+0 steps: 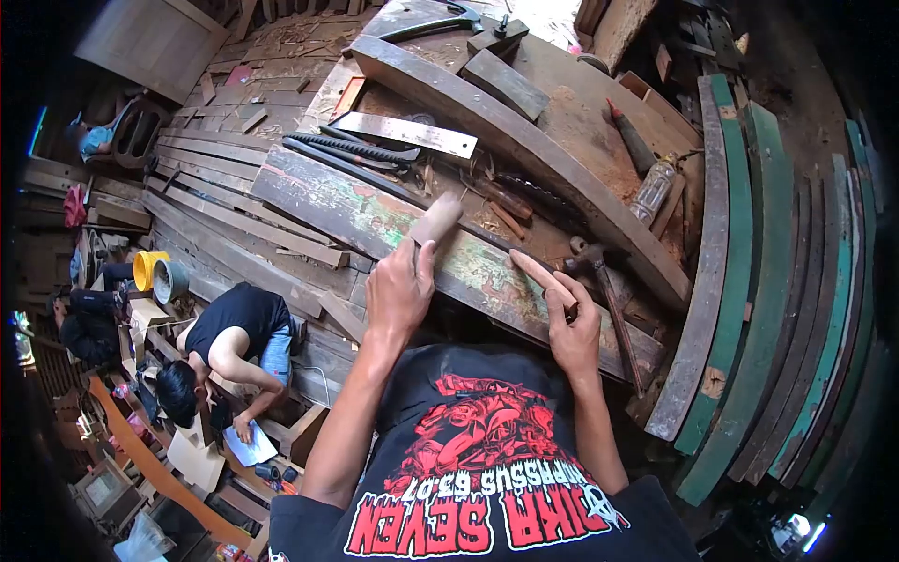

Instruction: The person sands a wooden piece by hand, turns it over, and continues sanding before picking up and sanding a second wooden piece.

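My left hand (398,290) is closed around a short, pale wooden piece (438,218) with a rounded end, its far end a little blurred. It is held over a weathered beam (356,199) with flaking green and white paint. My right hand (575,330) grips a slim, light-brown wooden piece (541,275) that points away from me across the same beam. A hammer (607,295) lies just beyond my right hand, its handle across the beam. Past the beam are a metal ruler (407,133), black rods (351,167) and a wooden-handled tool (501,197).
A long curved plank (524,150) spans the bench. Behind it are a clear bottle (653,192), a dark pointed tool (633,136) and a saw (431,23). Green boards (730,253) stand at right. Another person (234,351) bends over at left, near a yellow bucket (148,270).
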A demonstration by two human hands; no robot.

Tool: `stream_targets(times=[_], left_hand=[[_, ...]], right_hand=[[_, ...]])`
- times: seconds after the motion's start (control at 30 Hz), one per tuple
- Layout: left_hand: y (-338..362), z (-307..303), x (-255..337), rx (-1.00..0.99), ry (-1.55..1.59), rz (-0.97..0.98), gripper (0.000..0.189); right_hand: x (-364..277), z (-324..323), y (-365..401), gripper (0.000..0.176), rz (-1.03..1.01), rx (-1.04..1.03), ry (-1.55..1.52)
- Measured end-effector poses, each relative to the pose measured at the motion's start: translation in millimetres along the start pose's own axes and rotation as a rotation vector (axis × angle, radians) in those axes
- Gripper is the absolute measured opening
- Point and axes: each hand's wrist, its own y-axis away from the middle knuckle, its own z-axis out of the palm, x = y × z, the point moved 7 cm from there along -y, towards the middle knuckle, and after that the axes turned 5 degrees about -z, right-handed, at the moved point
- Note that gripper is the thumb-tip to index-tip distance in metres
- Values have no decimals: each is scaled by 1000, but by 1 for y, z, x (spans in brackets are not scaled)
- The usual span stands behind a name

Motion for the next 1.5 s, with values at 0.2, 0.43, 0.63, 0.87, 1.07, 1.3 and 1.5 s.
stream_targets(times=[0.2, 0.43, 0.63, 0.87, 1.07, 1.3, 1.5], left_hand=[[-2, 2, -10, -106, -73, -28, 29], [-9, -6, -13, 7, 18, -30, 33], [-4, -7, -8, -74, -146, -69, 32], [0, -23, -1, -126, -222, -144, 31], [1, -32, 10, 82, 117, 96, 30], [10, -14, -17, -36, 101, 28, 33], [17, -6, -23, -36, 88, 19, 60]], right_hand=[[2, 4, 2, 41, 20, -12, 35], [4, 9, 7, 40, -67, -51, 90], [12, 8, 11, 42, 7, -106, 183], [13, 10, 17, 41, 3, -76, 179], [4, 2, 10, 36, 40, -48, 94], [7, -6, 4, 38, -12, -64, 123], [24, 3, 9, 39, 102, -152, 119]])
